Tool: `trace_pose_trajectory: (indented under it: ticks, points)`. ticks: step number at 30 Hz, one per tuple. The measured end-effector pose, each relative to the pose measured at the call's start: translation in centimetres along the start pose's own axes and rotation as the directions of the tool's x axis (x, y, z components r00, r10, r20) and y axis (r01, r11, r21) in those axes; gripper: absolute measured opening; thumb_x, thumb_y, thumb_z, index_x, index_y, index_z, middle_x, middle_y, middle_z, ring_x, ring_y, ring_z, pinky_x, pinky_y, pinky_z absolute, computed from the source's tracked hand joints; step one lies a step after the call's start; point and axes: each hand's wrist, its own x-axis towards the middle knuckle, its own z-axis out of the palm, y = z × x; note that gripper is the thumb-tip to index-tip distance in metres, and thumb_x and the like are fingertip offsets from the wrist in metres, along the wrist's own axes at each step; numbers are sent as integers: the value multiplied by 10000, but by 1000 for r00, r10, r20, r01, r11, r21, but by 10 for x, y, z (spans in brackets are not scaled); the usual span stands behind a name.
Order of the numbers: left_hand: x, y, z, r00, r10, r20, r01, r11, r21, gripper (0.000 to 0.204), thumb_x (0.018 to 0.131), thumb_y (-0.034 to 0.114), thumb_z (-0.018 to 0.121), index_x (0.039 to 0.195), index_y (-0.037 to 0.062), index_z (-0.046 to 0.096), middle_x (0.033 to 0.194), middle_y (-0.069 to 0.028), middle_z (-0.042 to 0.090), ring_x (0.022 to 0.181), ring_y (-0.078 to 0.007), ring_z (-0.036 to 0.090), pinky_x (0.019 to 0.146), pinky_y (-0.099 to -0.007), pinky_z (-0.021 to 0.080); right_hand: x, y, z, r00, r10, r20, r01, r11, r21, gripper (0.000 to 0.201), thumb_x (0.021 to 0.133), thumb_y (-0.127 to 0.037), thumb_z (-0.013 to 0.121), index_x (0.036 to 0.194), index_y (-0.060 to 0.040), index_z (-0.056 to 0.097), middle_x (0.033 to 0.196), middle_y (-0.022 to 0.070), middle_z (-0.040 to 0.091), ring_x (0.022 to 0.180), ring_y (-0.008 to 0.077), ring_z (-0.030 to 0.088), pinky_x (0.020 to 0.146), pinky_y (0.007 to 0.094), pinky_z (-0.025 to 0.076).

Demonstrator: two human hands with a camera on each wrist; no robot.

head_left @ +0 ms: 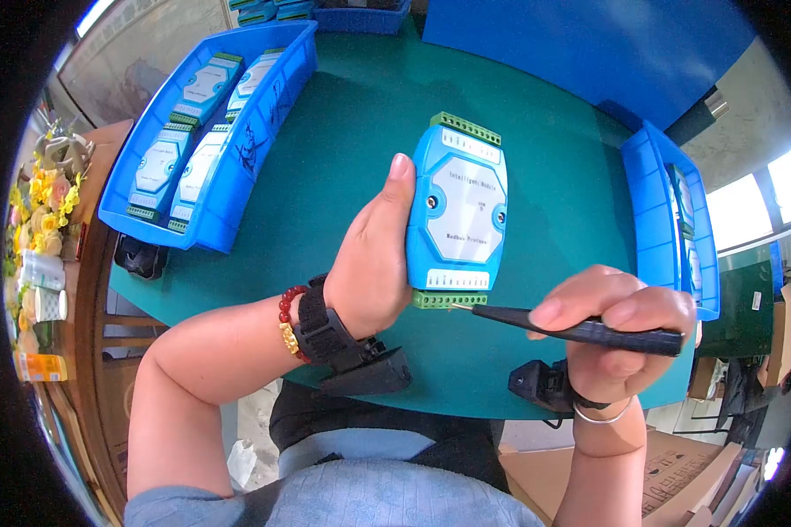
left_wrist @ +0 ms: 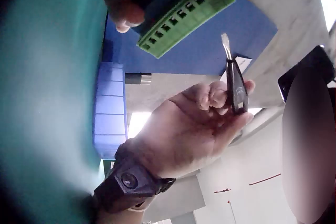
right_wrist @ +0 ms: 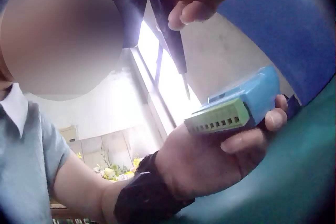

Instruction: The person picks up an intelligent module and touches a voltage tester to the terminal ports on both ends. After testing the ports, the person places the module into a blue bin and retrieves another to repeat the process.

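Note:
A blue module [head_left: 462, 209] with a white label and green terminal blocks at both ends is held up by the left hand [head_left: 373, 255], thumb along its left side. In the right wrist view the left hand's [right_wrist: 215, 161] fingers curl round the module [right_wrist: 262, 95] from below. The right hand [head_left: 620, 329] pinches a black screwdriver [head_left: 580, 328], its tip at the lower green terminal block [head_left: 448, 299]. The left wrist view shows the screwdriver [left_wrist: 237, 85] in the right hand [left_wrist: 184, 129], its flat metal tip apart from the green block [left_wrist: 186, 16].
A blue bin [head_left: 277, 114] with several similar modules stands at the left of the green table [head_left: 343, 114]. Another blue bin [head_left: 655, 176] holding modules is at the right. A large blue panel [head_left: 589, 53] is at the back, and flowers [head_left: 48, 211] are at far left.

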Motion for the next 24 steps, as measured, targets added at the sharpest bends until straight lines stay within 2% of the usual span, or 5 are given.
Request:
trace_pose_trajectory:
  ticks: [7, 11, 15, 17, 24]
  points:
    - [-2, 3, 1, 998, -53, 18, 53, 998, 20, 578, 998, 438, 209, 1172, -19, 517, 1025, -110, 628, 888, -162, 629, 792, -284, 512, 8, 4, -2, 977, -90, 192, 114, 986, -120, 205, 841, -217, 648, 910, -36, 585, 869, 165, 678, 673, 273, 666, 544, 307, 525]
    - [-1, 0, -2, 994, -94, 55, 94, 996, 7, 556, 996, 429, 242, 1214, -20, 489, 1086, -133, 615, 948, -192, 625, 837, -314, 504, 20, 12, -10, 885, -264, 383, 320, 944, -87, 162, 767, -161, 699, 777, -24, 612, 867, 148, 679, 630, 231, 649, 499, 298, 519]
    - [1, -6, -6, 985, -142, 95, 147, 988, -56, 545, 994, 422, 270, 1238, -22, 470, 1131, -151, 600, 989, -217, 619, 875, -342, 493, 11, 10, -4, 984, -16, 179, 14, 1000, 18, 259, 837, -264, 657, 890, -26, 570, 807, 238, 651, 643, 285, 650, 496, 327, 528]
    - [1, -5, 0, 990, -141, 20, 142, 989, -51, 546, 997, 424, 242, 1169, -15, 517, 1025, -115, 627, 875, -172, 631, 774, -291, 515, 5, 12, 3, 996, 77, 52, -83, 990, 117, 303, 850, -289, 652, 931, -11, 562, 785, 274, 635, 637, 313, 651, 502, 358, 541]
    - [3, -8, -3, 994, -114, 6, 114, 993, 18, 590, 986, 472, 215, 1108, 0, 548, 875, -84, 647, 697, -126, 628, 561, -235, 513, 3, 8, 7, 994, 109, 7, -109, 992, 58, 321, 864, -314, 627, 971, -36, 506, 773, 251, 631, 620, 285, 641, 485, 343, 534]
